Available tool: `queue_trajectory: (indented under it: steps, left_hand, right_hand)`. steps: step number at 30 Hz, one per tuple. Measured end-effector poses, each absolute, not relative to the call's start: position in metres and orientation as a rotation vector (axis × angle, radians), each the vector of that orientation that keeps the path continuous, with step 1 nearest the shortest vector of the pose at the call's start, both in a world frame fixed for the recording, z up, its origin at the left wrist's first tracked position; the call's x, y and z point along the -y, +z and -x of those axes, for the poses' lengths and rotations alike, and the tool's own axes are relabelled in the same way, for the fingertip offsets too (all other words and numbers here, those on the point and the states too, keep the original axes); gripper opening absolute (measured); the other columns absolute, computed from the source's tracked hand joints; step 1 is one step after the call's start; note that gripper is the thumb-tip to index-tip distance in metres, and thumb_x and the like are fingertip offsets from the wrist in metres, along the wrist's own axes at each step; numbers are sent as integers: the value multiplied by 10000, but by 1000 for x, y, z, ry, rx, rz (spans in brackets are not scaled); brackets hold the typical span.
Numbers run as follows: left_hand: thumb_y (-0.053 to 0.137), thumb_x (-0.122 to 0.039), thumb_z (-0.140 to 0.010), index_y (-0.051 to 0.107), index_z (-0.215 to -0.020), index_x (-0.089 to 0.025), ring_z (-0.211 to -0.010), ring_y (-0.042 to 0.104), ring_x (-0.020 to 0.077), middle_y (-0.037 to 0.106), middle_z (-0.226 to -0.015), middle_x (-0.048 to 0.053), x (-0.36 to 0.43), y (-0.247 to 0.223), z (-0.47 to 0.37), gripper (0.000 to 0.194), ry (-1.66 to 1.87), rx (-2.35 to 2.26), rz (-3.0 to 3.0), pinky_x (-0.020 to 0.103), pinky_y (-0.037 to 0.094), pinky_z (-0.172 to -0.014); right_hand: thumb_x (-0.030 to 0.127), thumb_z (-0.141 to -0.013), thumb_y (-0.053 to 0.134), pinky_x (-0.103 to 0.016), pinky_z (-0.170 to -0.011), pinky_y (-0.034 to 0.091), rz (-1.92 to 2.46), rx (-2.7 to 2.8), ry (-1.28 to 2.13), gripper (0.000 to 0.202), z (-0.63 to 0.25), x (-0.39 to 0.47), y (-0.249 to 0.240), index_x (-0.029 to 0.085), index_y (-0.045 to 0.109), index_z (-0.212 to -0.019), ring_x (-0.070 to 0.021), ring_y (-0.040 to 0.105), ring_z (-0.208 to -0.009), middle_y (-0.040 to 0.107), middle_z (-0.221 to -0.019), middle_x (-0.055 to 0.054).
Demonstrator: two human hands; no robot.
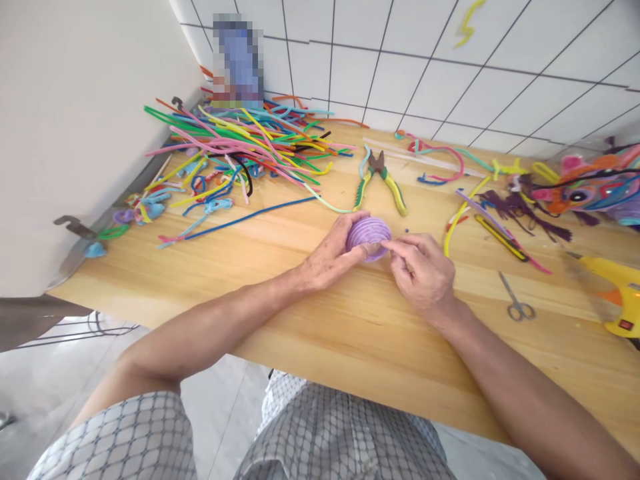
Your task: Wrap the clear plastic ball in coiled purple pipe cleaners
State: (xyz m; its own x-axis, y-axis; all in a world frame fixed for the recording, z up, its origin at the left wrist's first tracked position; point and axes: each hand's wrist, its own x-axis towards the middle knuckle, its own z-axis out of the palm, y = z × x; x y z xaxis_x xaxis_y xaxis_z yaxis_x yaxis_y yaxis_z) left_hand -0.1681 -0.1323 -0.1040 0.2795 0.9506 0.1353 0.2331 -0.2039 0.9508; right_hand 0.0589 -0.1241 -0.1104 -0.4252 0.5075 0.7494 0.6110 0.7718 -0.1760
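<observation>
A round purple coil (pixel 369 233), wound like a small dome and fuzzy like pipe cleaner, is held just over the wooden table. My left hand (pixel 336 252) grips it from the left, thumb at its near side and fingers behind. At the coil's right edge, my right hand (pixel 423 270) has thumb and forefinger pinched together; whatever is between those fingertips is too small to make out. Pliers with green and yellow handles (pixel 380 179) lie just beyond the coil, jaws pointing to the wall.
A heap of coloured pipe cleaners (pixel 250 143) covers the back left. To the right lie a yellow-black cutter (pixel 500 237), small scissors (pixel 520 307) and a yellow glue gun (pixel 617 287). A colourful fuzzy figure (pixel 590 190) stands behind them. The tiled wall (pixel 400 67) bounds the table (pixel 320 333).
</observation>
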Motion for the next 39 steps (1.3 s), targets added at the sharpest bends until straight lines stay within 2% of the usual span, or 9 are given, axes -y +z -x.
queue_trajectory:
  steps: [6, 12, 15, 18, 22, 25, 28, 32, 39]
  left_hand:
    - [635, -541, -1015, 442, -1571, -184, -1546, 487, 346, 496, -1646, 175, 133, -104, 169, 689, 1002, -1098, -1670, 529, 382, -1341]
    - [487, -513, -1077, 481, -1511, -128, -1496, 532, 335, 552, -1572, 197, 132, -100, 171, 580, 1015, -1083, -1708, 505, 407, -1321]
    - [538, -507, -1055, 494, -1474, -183, -1457, 563, 316, 584, -1543, 168, 131, -98, 172, 532, 1028, -1097, -1730, 512, 436, -1288]
    - [632, -562, -991, 490, -1453, -224, -1417, 592, 322, 610, -1510, 138, 131, -95, 172, 589, 995, -1151, -1729, 510, 477, -1246]
    - [615, -563, -979, 489, -1444, -203, -1362, 626, 317, 632, -1461, 142, 130, -90, 172, 601, 924, -1161, -1745, 501, 509, -1209]
    - [593, -503, -993, 507, -1463, -176, -1426, 582, 320, 601, -1511, 162, 128, -90, 173, 579, 952, -1108, -1804, 508, 459, -1264]
    - [610, -457, -993, 561, -1442, -203, -1448, 559, 304, 625, -1488, 134, 125, -95, 173, 519, 1002, -1062, -1866, 493, 432, -1291]
    - [659, -460, -968, 600, -1388, -201, -1389, 594, 293, 653, -1421, 130, 122, -100, 173, 497, 1036, -1054, -1843, 480, 468, -1256]
    - [649, -473, -953, 561, -1337, -228, -1268, 663, 290, 674, -1327, 95, 121, -95, 175, 464, 946, -1017, -1741, 508, 535, -1171]
  right_hand:
    - [10, -902, 602, -310, -754, 624, 867, 2134, -177, 531, -61, 123, -111, 332, 739, -1301, -188, 735, -863, 761, -1025, -30]
    - [0, -911, 631, -282, -724, 605, 809, 2106, -167, 510, -58, 123, -110, 325, 742, -1287, -170, 717, -840, 754, -1015, -25]
    - [-3, -891, 636, -299, -740, 603, 806, 2113, -149, 555, -58, 123, -111, 337, 741, -1316, -178, 708, -846, 761, -1031, -25]
    - [7, -895, 629, -306, -749, 602, 799, 2130, -159, 560, -58, 123, -113, 344, 732, -1330, -180, 709, -850, 759, -1032, -24]
    - [7, -908, 620, -307, -743, 600, 779, 2140, -158, 525, -58, 122, -112, 334, 734, -1302, -175, 710, -845, 757, -1020, -24]
    - [7, -925, 616, -302, -738, 597, 747, 2151, -174, 468, -58, 122, -110, 303, 731, -1268, -172, 709, -840, 750, -1006, -33]
    - [5, -919, 615, -308, -751, 599, 728, 2161, -162, 470, -58, 121, -111, 296, 728, -1270, -177, 715, -854, 754, -1013, -38]
    - [12, -896, 612, -327, -787, 605, 723, 2167, -117, 496, -57, 121, -113, 303, 730, -1279, -195, 724, -898, 764, -1030, -38]
    - [12, -907, 617, -333, -790, 587, 663, 2165, -239, 390, -54, 116, -106, 247, 721, -1200, -205, 701, -879, 736, -995, -60]
